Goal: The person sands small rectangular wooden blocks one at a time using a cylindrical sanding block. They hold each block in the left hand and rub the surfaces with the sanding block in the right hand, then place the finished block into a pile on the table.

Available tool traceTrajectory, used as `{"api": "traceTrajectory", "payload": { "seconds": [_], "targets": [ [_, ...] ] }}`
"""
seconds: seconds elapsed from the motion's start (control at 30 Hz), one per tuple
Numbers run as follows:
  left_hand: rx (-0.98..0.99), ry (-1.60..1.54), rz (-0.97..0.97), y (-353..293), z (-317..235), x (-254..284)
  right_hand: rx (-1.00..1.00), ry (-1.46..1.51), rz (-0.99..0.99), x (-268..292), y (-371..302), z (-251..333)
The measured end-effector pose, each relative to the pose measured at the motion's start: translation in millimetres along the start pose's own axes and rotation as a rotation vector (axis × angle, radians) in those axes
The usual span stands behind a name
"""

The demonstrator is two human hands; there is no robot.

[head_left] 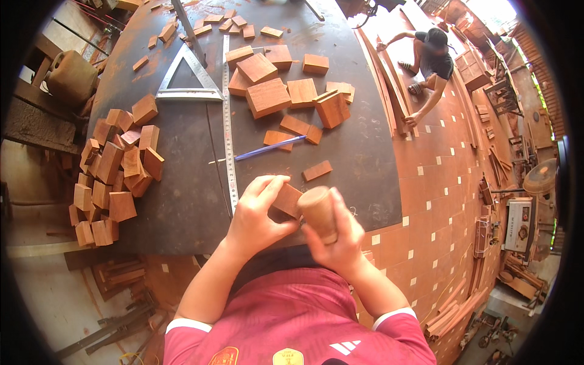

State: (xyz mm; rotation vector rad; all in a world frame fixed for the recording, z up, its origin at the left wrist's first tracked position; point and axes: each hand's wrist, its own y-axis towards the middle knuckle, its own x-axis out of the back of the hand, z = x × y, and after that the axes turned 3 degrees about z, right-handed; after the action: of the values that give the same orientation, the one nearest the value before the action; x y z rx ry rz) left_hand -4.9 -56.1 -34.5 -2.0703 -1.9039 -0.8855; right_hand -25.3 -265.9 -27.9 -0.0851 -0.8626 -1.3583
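The left hand [258, 205] is holding a block [285, 201] over the bench [188, 204], fingers closed on its side. The right hand [342, 237] is gripping a cylinder [317, 210], probably wooden though blurred, fingers wrapped round it, just beside the block. A pen [271, 148] is lying by the ruler [227, 115].

My remote head view, brightly lit: I see white glare at the upper right and a pale sheen across the far end of the dark tabletop [188, 164]. Loose wooden blocks [267, 98] cast soft shadows. The right hand [344, 246] and its wooden cylinder [318, 214] are slightly blurred; toward the black circular rim, straight edges curve and detail softens.
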Motion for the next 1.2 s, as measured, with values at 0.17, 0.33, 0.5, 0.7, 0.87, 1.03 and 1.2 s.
{"api": "traceTrajectory", "payload": {
  "seconds": [0.17,0.33,0.5,0.7,0.87,1.03,1.2],
  "targets": [
    [0.058,0.024,-0.051,-4.5,-11.5,-5.6,-0.015,-0.017,-0.038,-10.1,-16.1,13.7],
    [0.048,0.059,-0.088,-4.9,-10.2,-11.7,-0.006,-0.045,-0.061,-9.5,-4.8,7.4],
    [0.034,0.062,-0.12,-7.9,-7.7,-15.0,0.041,-0.044,-0.016,-8.6,-19.5,14.7],
    [0.081,0.096,-0.099,-5.0,-12.6,-12.7,-0.281,0.069,-0.109,-5.2,11.0,-17.8],
    [0.082,0.092,-0.1,-3.7,-12.7,-7.7,-0.663,1.161,-0.035,35.8,0.6,-18.0],
    [0.083,0.09,-0.097,4.6,-19.3,-2.3,-0.748,1.762,0.003,49.7,-15.6,-30.4],
    [0.137,0.05,-0.055,14.6,-28.3,5.0,-0.755,1.689,-0.026,56.7,-23.5,-29.2]
  ]
}}
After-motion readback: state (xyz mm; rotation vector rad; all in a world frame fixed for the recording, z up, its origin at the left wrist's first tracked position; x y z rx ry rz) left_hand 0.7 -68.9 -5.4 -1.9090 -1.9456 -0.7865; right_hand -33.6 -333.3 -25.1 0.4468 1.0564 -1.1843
